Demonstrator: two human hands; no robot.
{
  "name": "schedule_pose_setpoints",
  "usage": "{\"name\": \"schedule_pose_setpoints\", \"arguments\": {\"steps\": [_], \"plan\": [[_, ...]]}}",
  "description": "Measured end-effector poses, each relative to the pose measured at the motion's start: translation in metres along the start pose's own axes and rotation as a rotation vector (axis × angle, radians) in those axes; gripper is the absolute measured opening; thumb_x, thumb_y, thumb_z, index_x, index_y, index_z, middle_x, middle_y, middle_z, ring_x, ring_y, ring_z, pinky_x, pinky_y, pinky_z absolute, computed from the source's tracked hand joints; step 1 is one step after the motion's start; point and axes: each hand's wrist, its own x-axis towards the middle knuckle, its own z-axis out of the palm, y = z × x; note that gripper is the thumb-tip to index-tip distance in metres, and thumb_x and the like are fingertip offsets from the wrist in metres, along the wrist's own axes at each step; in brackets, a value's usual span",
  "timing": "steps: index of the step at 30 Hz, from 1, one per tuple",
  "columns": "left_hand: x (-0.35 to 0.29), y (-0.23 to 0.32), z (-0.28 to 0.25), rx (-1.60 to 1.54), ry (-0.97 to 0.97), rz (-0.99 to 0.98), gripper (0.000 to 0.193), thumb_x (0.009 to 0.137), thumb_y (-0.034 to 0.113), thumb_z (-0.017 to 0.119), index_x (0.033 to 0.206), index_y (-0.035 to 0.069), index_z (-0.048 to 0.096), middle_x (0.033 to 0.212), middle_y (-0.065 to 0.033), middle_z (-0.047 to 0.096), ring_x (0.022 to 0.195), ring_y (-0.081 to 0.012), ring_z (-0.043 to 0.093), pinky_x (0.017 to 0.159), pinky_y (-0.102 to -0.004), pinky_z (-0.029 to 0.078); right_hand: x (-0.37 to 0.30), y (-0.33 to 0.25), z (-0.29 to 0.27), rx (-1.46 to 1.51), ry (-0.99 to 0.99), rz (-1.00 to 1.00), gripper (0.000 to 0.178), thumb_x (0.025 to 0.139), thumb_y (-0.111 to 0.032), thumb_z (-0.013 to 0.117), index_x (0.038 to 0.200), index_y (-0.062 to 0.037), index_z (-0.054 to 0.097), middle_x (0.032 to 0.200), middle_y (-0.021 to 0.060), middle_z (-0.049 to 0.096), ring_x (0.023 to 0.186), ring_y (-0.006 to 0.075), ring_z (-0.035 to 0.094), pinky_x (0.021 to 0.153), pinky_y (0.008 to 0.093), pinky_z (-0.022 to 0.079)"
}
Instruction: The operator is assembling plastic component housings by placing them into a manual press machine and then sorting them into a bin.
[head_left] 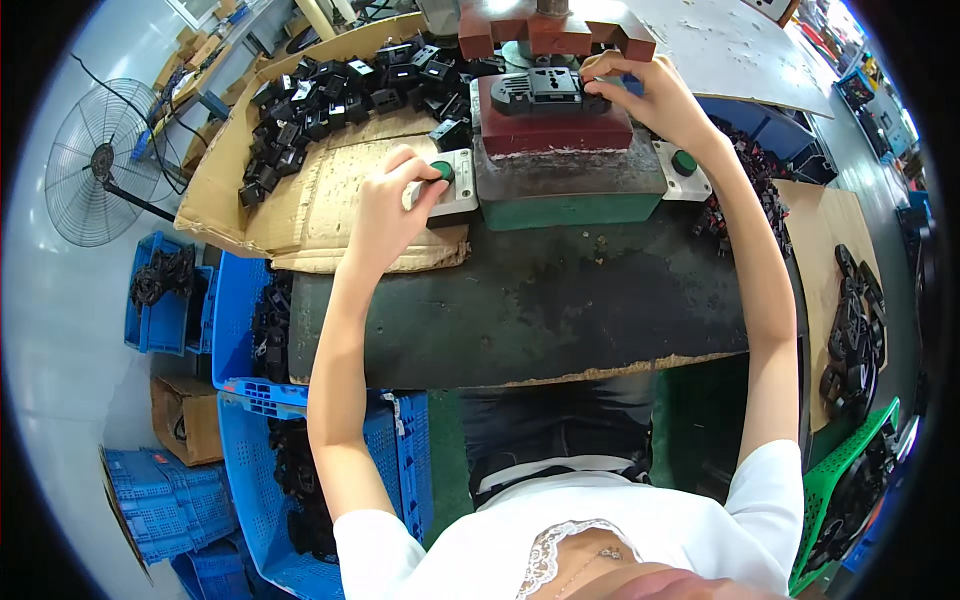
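right hand [662, 98] pinches the black socket [542, 90] at frame top, perhaps to steady it. left hand [383, 208] grips the green button [444, 169].

Round fan [102, 160] at left, blue crates [165, 500] below, small cardboard box [203, 425], green basket [822, 488] lower right

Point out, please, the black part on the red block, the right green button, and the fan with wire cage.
Black part [541, 93], head view: its top face.
Right green button [684, 163], head view: its round cap.
Fan [103, 159], head view: the hub of its cage.
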Motion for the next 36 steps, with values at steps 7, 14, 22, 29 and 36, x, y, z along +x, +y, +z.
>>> {"name": "schedule_pose_setpoints", "arguments": {"steps": [7,14,22,29,36], "plan": [[0.000,0.012,0.004,0.155,-0.048,0.063,0.012,0.076,0.003,0.062,0.087,0.002,0.058,0.082,-0.0122,0.059,0.081,-0.0306,0.057,0.073,-0.0381,0.045,-0.024,-0.016,-0.037,-0.083,0.007,0.117,0.015,0.082,-0.006,0.063,0.095,0.0004,0.062,0.091,0.0133,0.063,0.081,0.0267,0.059,0.074,0.0340,0.047],[0.007,0.015,0.004,0.334,-0.146,0.049,0.011,0.078,0.004,0.058,0.088,0.003,0.055,0.079,-0.0133,0.060,0.081,-0.0319,0.057,0.075,-0.0403,0.044,-0.100,-0.017,-0.055,-0.137,-0.116,0.213,0.018,0.073,-0.002,0.069,0.087,0.0017,0.058,0.087,0.0112,0.061,0.086,0.0274,0.057,0.079,0.0348,0.045],[0.012,0.013,0.006,0.196,-0.138,0.046,0.010,0.075,0.005,0.063,0.080,0.002,0.055,0.074,-0.0123,0.059,0.076,-0.0312,0.057,0.068,-0.0386,0.044,-0.106,-0.020,-0.044,-0.422,-0.078,0.179,0.020,0.072,-0.010,0.071,0.082,0.0005,0.056,0.085,0.0081,0.055,0.087,0.0268,0.052,0.075,0.0362,0.043],[0.012,0.014,0.001,0.160,-0.112,0.044,0.012,0.073,0.007,0.067,0.074,0.001,0.057,0.074,-0.0119,0.060,0.072,-0.0308,0.059,0.066,-0.0367,0.045,-0.111,-0.019,-0.040,-0.394,-0.003,0.181,0.018,0.075,-0.011,0.070,0.080,0.0004,0.057,0.097,0.0066,0.057,0.091,0.0256,0.054,0.075,0.0346,0.045],[0.012,0.013,0.003,0.194,-0.118,0.053,0.012,0.073,0.007,0.067,0.074,0.001,0.057,0.073,-0.0115,0.060,0.072,-0.0303,0.058,0.066,-0.0367,0.045,-0.114,-0.019,-0.038,-0.368,-0.001,0.259,0.018,0.078,-0.016,0.068,0.081,0.0000,0.059,0.104,0.0068,0.058,0.093,0.0258,0.056,0.077,0.0338,0.046]]}}
